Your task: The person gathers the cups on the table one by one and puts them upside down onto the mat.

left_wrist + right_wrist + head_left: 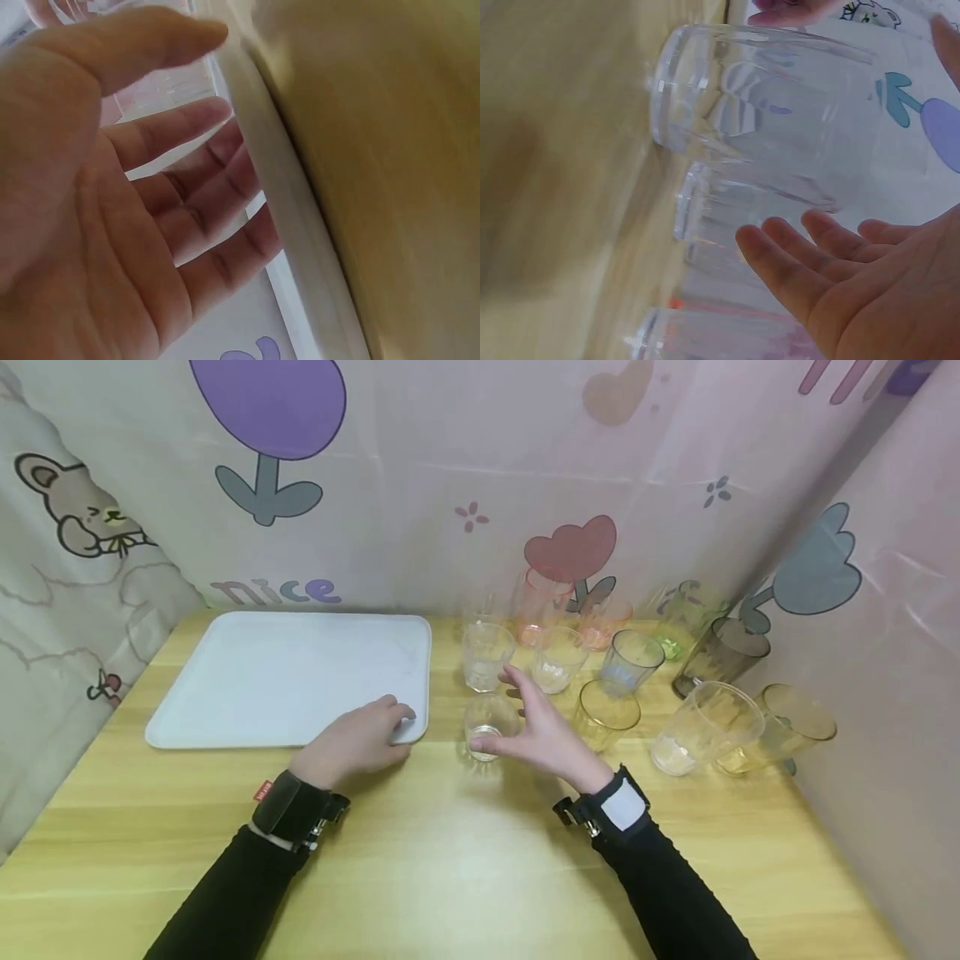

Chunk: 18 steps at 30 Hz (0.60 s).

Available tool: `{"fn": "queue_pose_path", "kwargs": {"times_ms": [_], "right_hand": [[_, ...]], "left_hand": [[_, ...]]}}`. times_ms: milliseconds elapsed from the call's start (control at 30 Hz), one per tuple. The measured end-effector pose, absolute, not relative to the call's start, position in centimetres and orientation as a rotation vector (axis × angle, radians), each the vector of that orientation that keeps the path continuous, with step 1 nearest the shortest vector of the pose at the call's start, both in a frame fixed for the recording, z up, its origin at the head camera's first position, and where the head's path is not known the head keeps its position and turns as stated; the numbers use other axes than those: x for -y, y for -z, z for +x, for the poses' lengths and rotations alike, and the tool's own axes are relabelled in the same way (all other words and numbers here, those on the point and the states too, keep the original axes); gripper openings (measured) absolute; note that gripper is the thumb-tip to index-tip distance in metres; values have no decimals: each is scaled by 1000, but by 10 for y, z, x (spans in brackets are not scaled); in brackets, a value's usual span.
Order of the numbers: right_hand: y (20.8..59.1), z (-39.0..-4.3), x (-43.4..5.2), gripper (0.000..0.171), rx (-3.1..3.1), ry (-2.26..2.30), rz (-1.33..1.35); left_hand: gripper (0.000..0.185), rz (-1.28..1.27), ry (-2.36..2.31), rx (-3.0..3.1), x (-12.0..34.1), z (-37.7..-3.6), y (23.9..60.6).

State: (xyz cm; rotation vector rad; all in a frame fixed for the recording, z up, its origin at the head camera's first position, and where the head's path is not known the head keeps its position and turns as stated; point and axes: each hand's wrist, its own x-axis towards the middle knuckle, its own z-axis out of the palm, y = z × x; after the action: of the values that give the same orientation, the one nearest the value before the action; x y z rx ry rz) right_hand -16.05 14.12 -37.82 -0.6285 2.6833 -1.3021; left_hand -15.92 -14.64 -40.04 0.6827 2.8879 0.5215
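Note:
My left hand (pixel 358 742) is at the front right corner of a white tray (pixel 292 672). In the left wrist view its fingers lie over the tray's rim (pixel 300 225), loosely bent, with the thumb apart. My right hand (pixel 553 737) is spread beside a clear drinking glass (pixel 489 718), thumb and fingers apart around its right side. The right wrist view shows this upright glass (pixel 780 112) in front of the straight fingers, with a gap between. Behind it stands another clear glass (pixel 486 660).
Several more tumblers stand at the right: a pink one (pixel 538 610), an amber one (pixel 606 717), a grey one (pixel 633 664), a green one (pixel 675 631), a dark one (pixel 716 660) and a large clear one (pixel 701 731). A printed curtain (pixel 420 485) hangs behind the wooden table (pixel 465 877).

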Motion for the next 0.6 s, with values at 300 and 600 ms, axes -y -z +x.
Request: {"fn": "queue_pose_path", "kwargs": {"times_ms": [300, 600], "right_hand": [[385, -169, -150, 123, -2450, 1410, -604], [394, -175, -152, 115, -2395, 1373, -636]], "left_hand": [[25, 707, -583, -2820, 144, -160, 397], [20, 715, -544, -2827, 146, -160, 397]]}}
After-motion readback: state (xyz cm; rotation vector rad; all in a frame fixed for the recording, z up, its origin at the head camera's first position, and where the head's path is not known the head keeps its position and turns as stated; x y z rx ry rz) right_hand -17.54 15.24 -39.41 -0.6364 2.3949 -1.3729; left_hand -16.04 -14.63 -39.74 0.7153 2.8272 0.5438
